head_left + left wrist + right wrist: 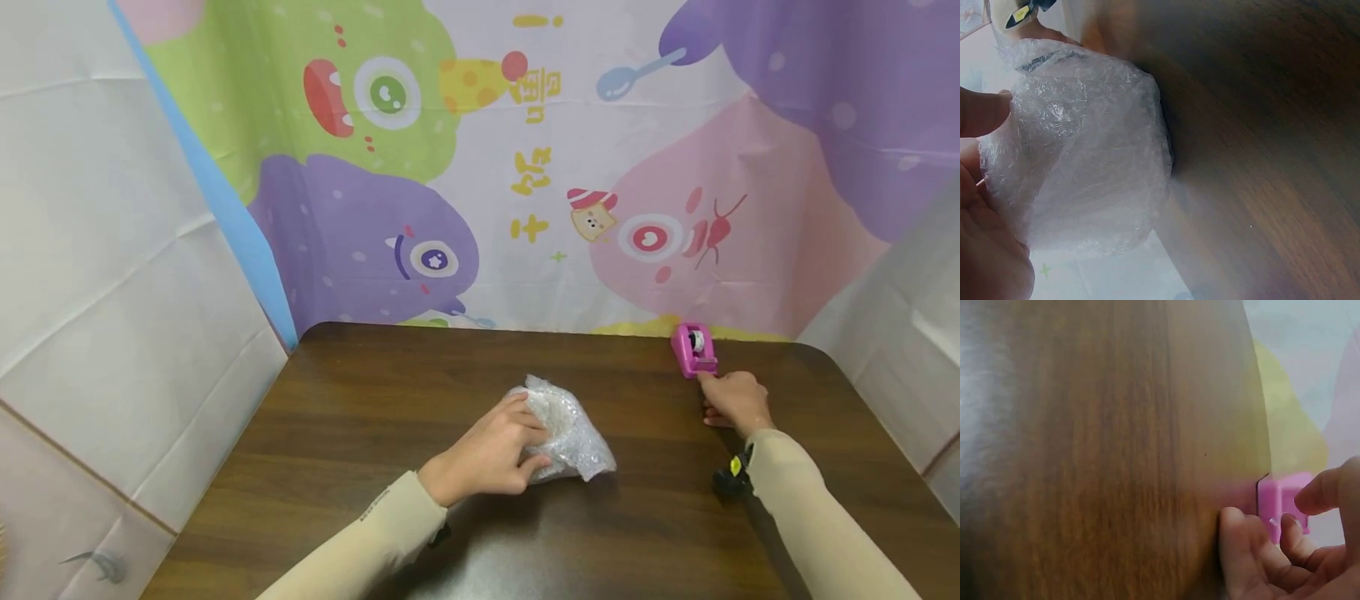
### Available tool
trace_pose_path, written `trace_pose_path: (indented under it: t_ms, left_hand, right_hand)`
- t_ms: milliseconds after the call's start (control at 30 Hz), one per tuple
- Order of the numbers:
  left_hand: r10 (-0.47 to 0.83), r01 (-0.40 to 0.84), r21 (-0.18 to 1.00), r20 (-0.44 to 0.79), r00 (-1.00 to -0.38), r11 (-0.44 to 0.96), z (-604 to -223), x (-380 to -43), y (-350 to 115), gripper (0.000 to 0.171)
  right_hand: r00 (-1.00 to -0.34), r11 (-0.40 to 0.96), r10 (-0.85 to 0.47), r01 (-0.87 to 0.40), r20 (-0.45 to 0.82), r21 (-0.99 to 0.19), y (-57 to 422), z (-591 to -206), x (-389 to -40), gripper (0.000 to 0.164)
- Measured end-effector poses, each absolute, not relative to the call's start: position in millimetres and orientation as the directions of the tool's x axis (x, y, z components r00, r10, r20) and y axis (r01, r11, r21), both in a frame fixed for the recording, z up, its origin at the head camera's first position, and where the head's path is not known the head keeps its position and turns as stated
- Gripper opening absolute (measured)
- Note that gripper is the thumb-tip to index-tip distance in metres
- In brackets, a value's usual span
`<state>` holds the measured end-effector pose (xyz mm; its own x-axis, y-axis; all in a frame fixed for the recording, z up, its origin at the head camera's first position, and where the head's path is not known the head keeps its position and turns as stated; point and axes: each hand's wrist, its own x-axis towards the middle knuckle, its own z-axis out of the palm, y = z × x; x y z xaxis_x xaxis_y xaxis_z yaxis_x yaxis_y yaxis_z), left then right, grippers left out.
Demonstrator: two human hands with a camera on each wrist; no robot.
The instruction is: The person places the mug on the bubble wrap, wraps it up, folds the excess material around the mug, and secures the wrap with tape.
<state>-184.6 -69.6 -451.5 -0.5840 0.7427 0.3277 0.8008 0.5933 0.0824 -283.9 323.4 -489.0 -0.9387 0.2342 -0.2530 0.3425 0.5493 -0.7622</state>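
Observation:
A bubble-wrapped package [573, 433] rests on the brown table, its clear wrap crinkled and shiny. My left hand [495, 446] grips it from the left, with the thumb [985, 114] on one side and the fingers on the other. What the wrap encloses is hidden. Toward the back right stands a pink tape dispenser [688, 343] with a small roll in it. My right hand [738, 400] is at its near, cutter end. There the thumb and forefinger pinch the tape, which itself barely shows; the other fingers [1235, 534] are curled beside the dispenser [1271, 503].
The wooden table [375, 375] ends at the back against a printed cartoon curtain [525, 275]. Pale sheets [112, 250] hang along the left and right sides. The dispenser stands close to the table's back edge.

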Motion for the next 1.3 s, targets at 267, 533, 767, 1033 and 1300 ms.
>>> trace_pose_path:
  t_ms: [267, 533, 767, 1033, 1300]
  left_hand:
    - [0.739, 0.806, 0.091, 0.349, -0.576, 0.585, -451.9, -184.4, -69.8, 0.024]
    - [0.740, 0.808, 0.085, 0.356, -0.571, 0.583, -454.4, -185.1, -69.7, 0.026]
    - [0.741, 0.810, 0.082, 0.359, -0.567, 0.580, -454.2, -185.1, -70.3, 0.029]
    - [0.743, 0.810, 0.088, 0.352, -0.569, 0.579, -454.5, -185.0, -70.4, 0.029]
    - [0.747, 0.815, 0.089, 0.354, -0.563, 0.573, -455.4, -186.6, -70.7, 0.031]
  right_hand:
    - [-0.962, 0.624, 0.148, 0.270, -0.228, -0.733, 312.5, -475.8, -275.3, 0.038]
    - [-0.990, 0.783, -0.123, -0.057, -0.065, -0.619, 278.7, -446.9, -256.9, 0.030]
    - [-0.925, 0.755, -0.360, -0.366, 0.122, -0.545, 240.8, -422.3, -232.8, 0.011]
    - [-0.813, 0.639, -0.551, -0.557, 0.190, -0.530, 210.4, -402.0, -205.4, 0.019]
    - [-0.650, 0.455, -0.727, -0.697, 0.221, -0.554, 188.1, -389.0, -190.2, 0.022]
